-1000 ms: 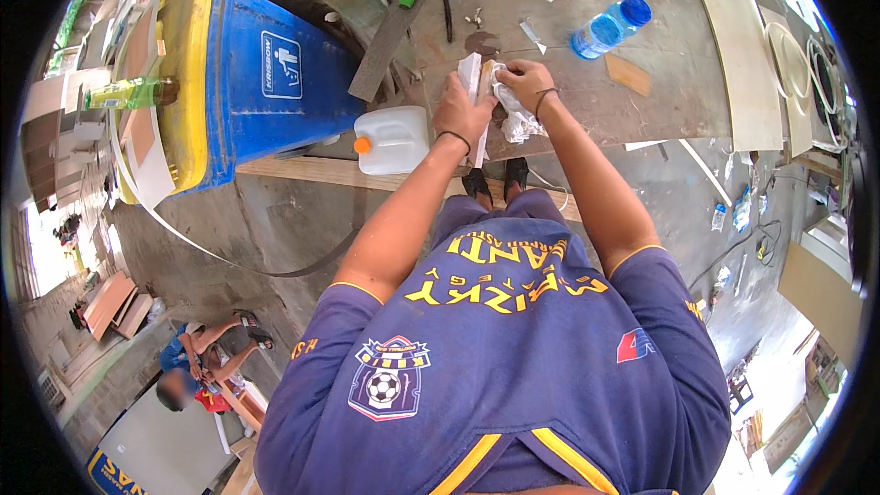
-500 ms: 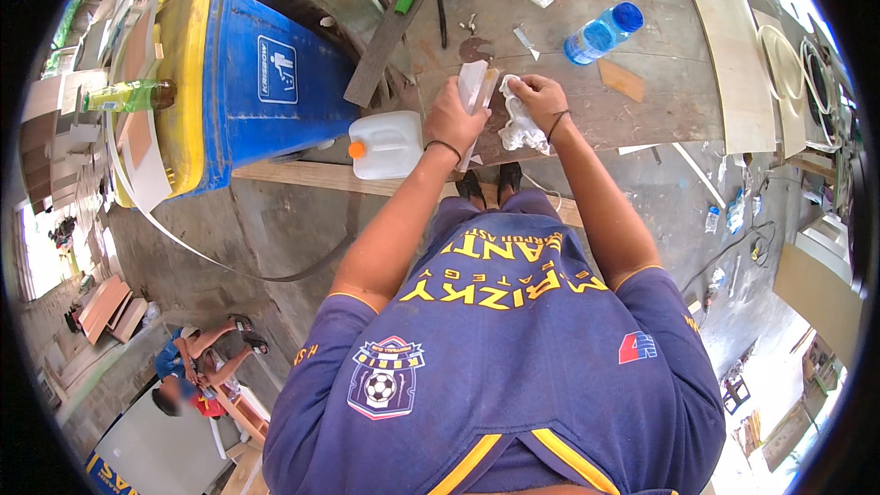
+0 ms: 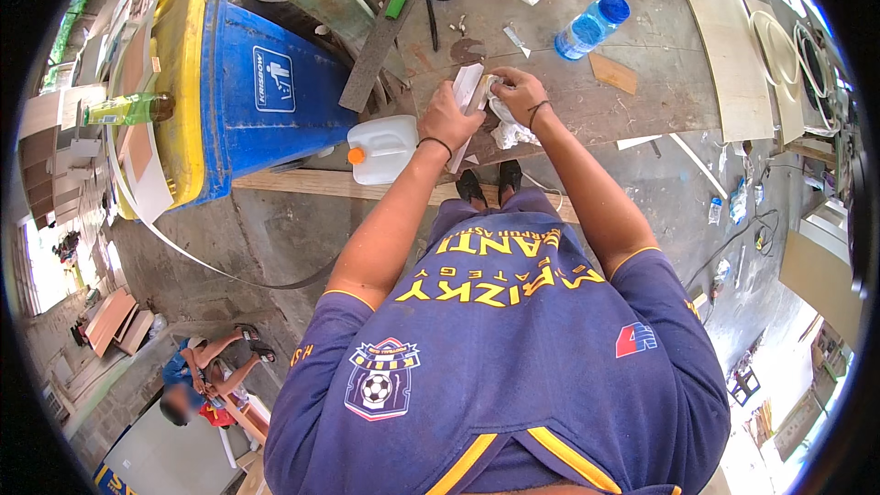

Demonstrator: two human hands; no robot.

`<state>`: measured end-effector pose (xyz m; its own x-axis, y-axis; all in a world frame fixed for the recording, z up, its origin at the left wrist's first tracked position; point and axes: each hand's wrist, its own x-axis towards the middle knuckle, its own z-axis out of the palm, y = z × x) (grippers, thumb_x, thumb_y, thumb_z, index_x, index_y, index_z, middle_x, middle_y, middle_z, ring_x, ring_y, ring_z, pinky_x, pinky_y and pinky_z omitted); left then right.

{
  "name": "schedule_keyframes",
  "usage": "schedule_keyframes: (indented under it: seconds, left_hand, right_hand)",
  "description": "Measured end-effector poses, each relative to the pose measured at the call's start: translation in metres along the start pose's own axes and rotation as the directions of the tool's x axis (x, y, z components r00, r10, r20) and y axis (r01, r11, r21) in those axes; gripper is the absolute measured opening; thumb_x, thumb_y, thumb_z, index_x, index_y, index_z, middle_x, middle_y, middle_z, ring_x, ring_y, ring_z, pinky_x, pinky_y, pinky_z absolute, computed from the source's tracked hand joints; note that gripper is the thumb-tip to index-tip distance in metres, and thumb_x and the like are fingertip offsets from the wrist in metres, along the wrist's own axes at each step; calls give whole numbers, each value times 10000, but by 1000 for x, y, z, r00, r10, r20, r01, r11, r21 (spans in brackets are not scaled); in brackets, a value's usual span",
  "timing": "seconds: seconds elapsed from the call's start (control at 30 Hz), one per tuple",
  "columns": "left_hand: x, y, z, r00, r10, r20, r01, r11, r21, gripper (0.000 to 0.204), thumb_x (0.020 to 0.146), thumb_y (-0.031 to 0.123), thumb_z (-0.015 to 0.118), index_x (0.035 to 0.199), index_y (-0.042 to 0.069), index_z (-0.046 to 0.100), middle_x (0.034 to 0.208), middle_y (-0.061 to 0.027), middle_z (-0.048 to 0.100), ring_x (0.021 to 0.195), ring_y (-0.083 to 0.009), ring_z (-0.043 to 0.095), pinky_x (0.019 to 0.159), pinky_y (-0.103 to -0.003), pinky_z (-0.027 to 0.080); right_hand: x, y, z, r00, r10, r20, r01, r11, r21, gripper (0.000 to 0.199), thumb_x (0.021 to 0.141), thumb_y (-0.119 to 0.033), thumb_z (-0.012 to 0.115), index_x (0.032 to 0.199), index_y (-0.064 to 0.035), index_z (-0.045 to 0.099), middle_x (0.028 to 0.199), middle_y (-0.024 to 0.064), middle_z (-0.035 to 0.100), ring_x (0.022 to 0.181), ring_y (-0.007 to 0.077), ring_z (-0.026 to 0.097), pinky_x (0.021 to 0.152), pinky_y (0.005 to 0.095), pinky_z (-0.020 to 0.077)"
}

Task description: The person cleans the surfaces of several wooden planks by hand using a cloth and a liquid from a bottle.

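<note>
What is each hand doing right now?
Left hand: closed on the flat white strip.
Right hand: closed on the crumpled white cloth.

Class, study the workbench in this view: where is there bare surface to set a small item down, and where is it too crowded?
Bare bench top lies between the blue bottle and the pale board, around a small wooden block. It is crowded near the left hand and right hand, which hold a white strip and rag, and above them around the green-handled tool.

I am gripping a white strip [image 3: 466,96] in my left hand [image 3: 449,119] on the tabletop [image 3: 642,101]; my right hand [image 3: 519,92] is pressing a white rag [image 3: 507,131] against it.
</note>
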<state>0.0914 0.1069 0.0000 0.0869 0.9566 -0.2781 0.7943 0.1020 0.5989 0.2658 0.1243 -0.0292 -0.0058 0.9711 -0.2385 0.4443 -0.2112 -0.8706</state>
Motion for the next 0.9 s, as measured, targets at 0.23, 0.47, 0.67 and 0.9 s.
schedule_keyframes:
  seconds: [0.23,0.47,0.67,0.9]
  left_hand:
    - [-4,15,-3,997,-63,38,60,995,82,570,701,382,687,1087,28,463,985,-234,627,933,-407,605,811,-475,471]
    - [-11,25,4,999,-45,10,43,988,147,442,752,288,643,1042,25,438,976,-217,619,899,-401,614,774,-486,481]
    - [-15,24,12,998,33,-56,-24,987,160,423,756,288,623,1037,23,451,981,-234,619,912,-418,603,789,-497,466]
    - [-14,26,11,994,53,-94,-38,987,155,430,732,271,653,1031,32,459,1002,-229,617,923,-414,602,799,-495,465]
  right_hand:
    - [-10,-6,7,991,25,-130,-33,998,-59,354,773,-233,684,1053,-18,645,909,176,681,840,239,659,758,324,499]
    - [-20,-19,21,964,107,-242,-156,968,-197,264,764,-282,638,864,-38,647,870,218,649,868,391,615,764,424,488]
    - [-8,-25,22,942,203,-267,-280,915,-290,288,803,-313,549,912,-72,661,927,216,651,913,397,612,804,450,484]
    - [26,1,13,882,272,-384,-356,920,-166,327,792,-350,606,847,-35,673,876,231,644,902,376,615,789,418,478]
